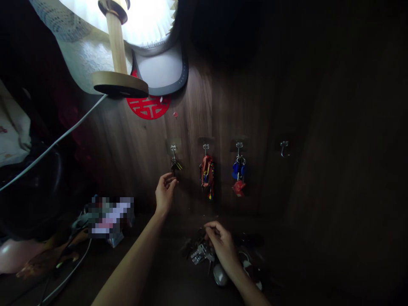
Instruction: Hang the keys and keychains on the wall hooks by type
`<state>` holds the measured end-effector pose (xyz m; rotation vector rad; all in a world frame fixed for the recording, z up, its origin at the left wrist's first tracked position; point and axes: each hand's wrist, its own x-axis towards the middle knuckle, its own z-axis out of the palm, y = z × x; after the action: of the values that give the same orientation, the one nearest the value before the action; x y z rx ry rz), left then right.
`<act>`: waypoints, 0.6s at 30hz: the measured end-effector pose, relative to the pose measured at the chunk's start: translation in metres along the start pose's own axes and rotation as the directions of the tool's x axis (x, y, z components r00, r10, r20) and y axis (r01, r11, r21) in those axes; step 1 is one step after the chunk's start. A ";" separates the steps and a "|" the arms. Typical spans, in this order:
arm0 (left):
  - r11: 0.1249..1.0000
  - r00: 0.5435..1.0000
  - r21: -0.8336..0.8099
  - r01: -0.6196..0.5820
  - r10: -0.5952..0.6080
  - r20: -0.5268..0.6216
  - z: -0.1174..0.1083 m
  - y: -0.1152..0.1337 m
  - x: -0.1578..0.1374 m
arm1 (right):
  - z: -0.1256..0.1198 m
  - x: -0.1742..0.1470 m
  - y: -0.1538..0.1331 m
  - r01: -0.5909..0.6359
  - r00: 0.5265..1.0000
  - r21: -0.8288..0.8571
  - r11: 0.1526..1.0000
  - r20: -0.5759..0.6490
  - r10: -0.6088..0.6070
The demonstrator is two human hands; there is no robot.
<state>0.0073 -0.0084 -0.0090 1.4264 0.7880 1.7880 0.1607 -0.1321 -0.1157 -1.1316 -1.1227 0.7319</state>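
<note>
My left hand (165, 192) is raised at the wooden board, thumb and fingers a little apart. Just above its fingertips, a small bunch of keys (174, 165) hangs from the leftmost hook (174, 148). Lower down, my right hand (220, 240) has its thumb and fingers pinched together at the top of a pile of silver keys (202, 254); the dim light partly hides the grip. A round silver object (220, 275) lies beneath that hand. A red, beaded charm (207, 172) hangs on the second hook, and keys with blue heads (238, 170) on the third.
A fourth hook (284, 148) on the right holds nothing. A lit lamp with a wooden base (120, 84) is at upper left, its white cable (54, 146) running down left. Caps (161, 72) hang behind it. Clutter and a blurred-out package (111, 216) sit at lower left.
</note>
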 end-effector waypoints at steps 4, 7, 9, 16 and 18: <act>0.996 0.995 0.013 0.092 -0.092 0.036 -0.012 -0.012 -0.026 | -0.001 -0.001 -0.001 -0.004 1.000 0.022 1.000 0.010 0.004; 0.987 0.985 0.044 0.156 -0.159 0.066 -0.022 -0.022 -0.047 | -0.001 0.000 -0.002 -0.003 1.000 0.046 0.999 0.012 0.002; 0.980 0.978 0.068 0.188 -0.193 0.077 -0.028 -0.029 -0.061 | 0.000 0.000 -0.002 -0.010 1.000 0.058 0.998 0.007 0.010; 0.948 0.943 0.203 0.245 -0.282 0.177 -0.041 -0.040 -0.107 | 0.000 0.001 -0.006 -0.029 0.999 0.059 0.998 -0.012 0.029; 0.936 0.928 0.282 0.212 -0.283 0.242 -0.043 -0.039 -0.117 | 0.000 0.001 -0.007 -0.029 0.999 0.058 0.998 -0.014 0.030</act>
<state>-0.0120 -0.0845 -0.1132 1.6164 1.0202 1.2925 0.1608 -0.1335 -0.1093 -1.1050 -1.0680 0.7738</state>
